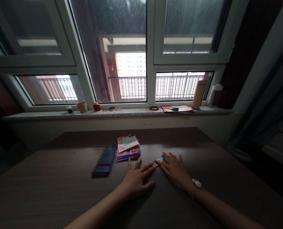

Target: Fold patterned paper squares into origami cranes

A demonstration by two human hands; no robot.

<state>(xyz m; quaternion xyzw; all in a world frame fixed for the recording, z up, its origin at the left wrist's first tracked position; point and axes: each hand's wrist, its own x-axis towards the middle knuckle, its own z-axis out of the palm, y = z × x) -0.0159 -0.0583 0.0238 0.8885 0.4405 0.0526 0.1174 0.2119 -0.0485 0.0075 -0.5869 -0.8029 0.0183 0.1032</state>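
Note:
A small, light piece of paper (159, 160) lies on the brown table, partly hidden under fingers of both hands. My left hand (138, 176) rests with its fingers spread, a fingertip touching the paper's left end. From the right, my right hand (176, 170) lies palm down over the paper's other side, fingers apart. A bracelet (196, 183) is on my right wrist. Just beyond my left hand sits a stack of colourful booklets (129, 153) with a red-edged printed card (127, 142) on top.
A dark blurred-out object (104, 162) lies left of the booklets. On the windowsill (134, 113) stand a paper cup (82, 107), a red spool (97, 107), a tan bottle (199, 94) and a clear bottle (214, 95). Scissors (174, 108) lie there on red papers (186, 109).

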